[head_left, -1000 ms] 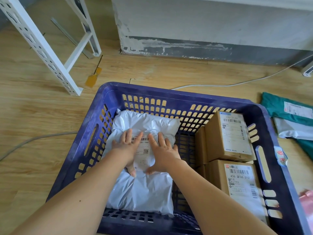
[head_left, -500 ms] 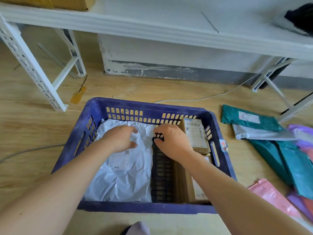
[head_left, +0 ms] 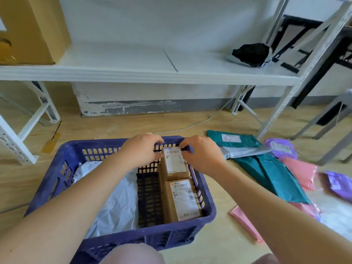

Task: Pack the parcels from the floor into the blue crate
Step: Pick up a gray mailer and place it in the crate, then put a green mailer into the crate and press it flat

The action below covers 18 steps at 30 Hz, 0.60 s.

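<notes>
Left hand (head_left: pixel 142 149) and right hand (head_left: pixel 202 155), fingers curled around the far cardboard box (head_left: pixel 175 162) in the blue crate (head_left: pixel 76 147).

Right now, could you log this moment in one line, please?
left hand, right hand: grip blue crate rim; inside: boxes, white mailer; floor: mailers

A long white shelf (head_left: pixel 133 73) runs across the room. Behind the shelf is a white wall (head_left: pixel 152 20). Under the shelf, the bottom of the wall has a grey strip (head_left: pixel 133 107) with chipped paint. Below the shelf is a light wood floor (head_left: pixel 219 244), and a thin white cable (head_left: pixel 200 123) runs over it. On the left end of the shelf stands a big brown box (head_left: pixel 34 29). On the right end lies a black bag (head_left: pixel 249 54). Past the right end is some black furniture (head_left: pixel 331 54), too blurry to name. The room is bright.
</notes>
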Tool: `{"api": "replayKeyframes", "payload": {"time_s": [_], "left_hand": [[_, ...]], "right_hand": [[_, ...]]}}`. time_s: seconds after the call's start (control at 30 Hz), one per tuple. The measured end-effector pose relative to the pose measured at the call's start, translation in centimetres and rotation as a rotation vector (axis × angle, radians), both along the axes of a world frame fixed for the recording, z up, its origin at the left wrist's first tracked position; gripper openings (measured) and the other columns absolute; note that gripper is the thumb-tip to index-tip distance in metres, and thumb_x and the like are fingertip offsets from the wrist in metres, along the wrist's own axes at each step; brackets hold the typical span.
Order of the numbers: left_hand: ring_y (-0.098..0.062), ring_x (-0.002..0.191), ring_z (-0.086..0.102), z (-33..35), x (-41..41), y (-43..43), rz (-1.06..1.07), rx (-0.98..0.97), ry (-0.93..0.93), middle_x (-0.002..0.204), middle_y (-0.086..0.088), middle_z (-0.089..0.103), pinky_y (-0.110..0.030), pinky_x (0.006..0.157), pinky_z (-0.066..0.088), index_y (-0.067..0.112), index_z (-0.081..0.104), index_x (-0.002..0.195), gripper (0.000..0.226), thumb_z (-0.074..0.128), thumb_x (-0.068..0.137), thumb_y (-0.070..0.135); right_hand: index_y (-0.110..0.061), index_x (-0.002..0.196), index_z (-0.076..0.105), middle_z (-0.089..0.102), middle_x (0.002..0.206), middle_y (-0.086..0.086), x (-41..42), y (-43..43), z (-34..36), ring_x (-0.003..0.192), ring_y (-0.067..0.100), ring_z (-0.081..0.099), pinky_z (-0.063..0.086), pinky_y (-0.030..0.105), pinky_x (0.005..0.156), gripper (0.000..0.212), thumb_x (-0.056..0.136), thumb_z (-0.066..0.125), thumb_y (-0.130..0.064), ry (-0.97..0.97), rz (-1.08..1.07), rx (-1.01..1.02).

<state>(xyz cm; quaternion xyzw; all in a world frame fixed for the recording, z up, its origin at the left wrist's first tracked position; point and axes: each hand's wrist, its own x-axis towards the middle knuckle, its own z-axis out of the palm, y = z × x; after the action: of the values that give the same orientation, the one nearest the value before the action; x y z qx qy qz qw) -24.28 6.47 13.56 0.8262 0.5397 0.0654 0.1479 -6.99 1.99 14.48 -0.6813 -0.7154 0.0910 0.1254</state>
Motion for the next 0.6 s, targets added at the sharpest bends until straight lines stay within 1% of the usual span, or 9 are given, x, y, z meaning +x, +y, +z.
{"api": "replayKeyframes", "payload": {"time_s": [0.1,0.17,0.23,0.4,0.53,0.6], "left_hand": [[-0.018,0.116,0.052,1.8,2.8,-1.0,-0.059,0.040,-0.016,0.130,0.004,0.054,-0.034,0.091,0.045,0.029,0.050,0.129,0.043,0.059,0.088,0.035],[-0.018,0.109,0.054,2.7,4.9,-1.6,-0.107,0.063,-0.035,0.123,0.004,0.057,-0.032,0.084,0.045,0.029,0.054,0.124,0.036,0.056,0.088,0.030],[-0.017,0.103,0.055,3.1,6.1,-1.9,-0.128,0.069,-0.066,0.117,0.005,0.059,-0.032,0.081,0.046,0.029,0.057,0.118,0.032,0.056,0.086,0.028],[-0.015,0.114,0.053,4.1,11.5,-3.6,-0.239,0.096,-0.053,0.128,0.007,0.053,-0.035,0.089,0.047,0.029,0.051,0.126,0.041,0.059,0.087,0.036],[-0.016,0.118,0.051,4.4,15.9,-5.1,-0.329,0.135,-0.066,0.133,0.005,0.050,-0.033,0.086,0.048,0.029,0.048,0.130,0.041,0.056,0.089,0.032],[-0.017,0.118,0.050,4.0,18.1,-5.7,-0.358,0.145,-0.083,0.134,0.005,0.050,-0.033,0.085,0.048,0.029,0.048,0.131,0.042,0.054,0.090,0.031]], "right_hand": [[-0.028,0.114,0.064,0.063,0.120,-0.002,2.7,-1.6,1.4,0.107,0.020,0.056,0.046,0.030,0.083,0.028,0.089,0.052,-0.025,0.006,-0.055,0.023],[-0.028,0.113,0.064,0.064,0.117,-0.001,4.7,-2.9,2.2,0.106,0.020,0.056,0.047,0.031,0.083,0.027,0.089,0.052,-0.024,0.017,-0.098,0.036],[-0.028,0.110,0.065,0.064,0.115,-0.002,5.8,-3.5,2.5,0.105,0.019,0.056,0.049,0.032,0.084,0.026,0.087,0.053,-0.023,0.031,-0.135,0.043],[-0.027,0.112,0.066,0.065,0.116,-0.002,10.8,-6.7,3.1,0.105,0.019,0.059,0.047,0.031,0.085,0.027,0.088,0.053,-0.024,0.041,-0.273,0.065],[-0.028,0.106,0.069,0.068,0.112,-0.001,14.8,-9.0,2.6,0.102,0.021,0.062,0.051,0.032,0.085,0.026,0.085,0.054,-0.022,0.073,-0.381,0.085],[-0.028,0.106,0.069,0.068,0.112,-0.002,16.8,-10.1,2.3,0.102,0.020,0.061,0.049,0.030,0.085,0.026,0.085,0.055,-0.021,0.088,-0.440,0.087]]}}
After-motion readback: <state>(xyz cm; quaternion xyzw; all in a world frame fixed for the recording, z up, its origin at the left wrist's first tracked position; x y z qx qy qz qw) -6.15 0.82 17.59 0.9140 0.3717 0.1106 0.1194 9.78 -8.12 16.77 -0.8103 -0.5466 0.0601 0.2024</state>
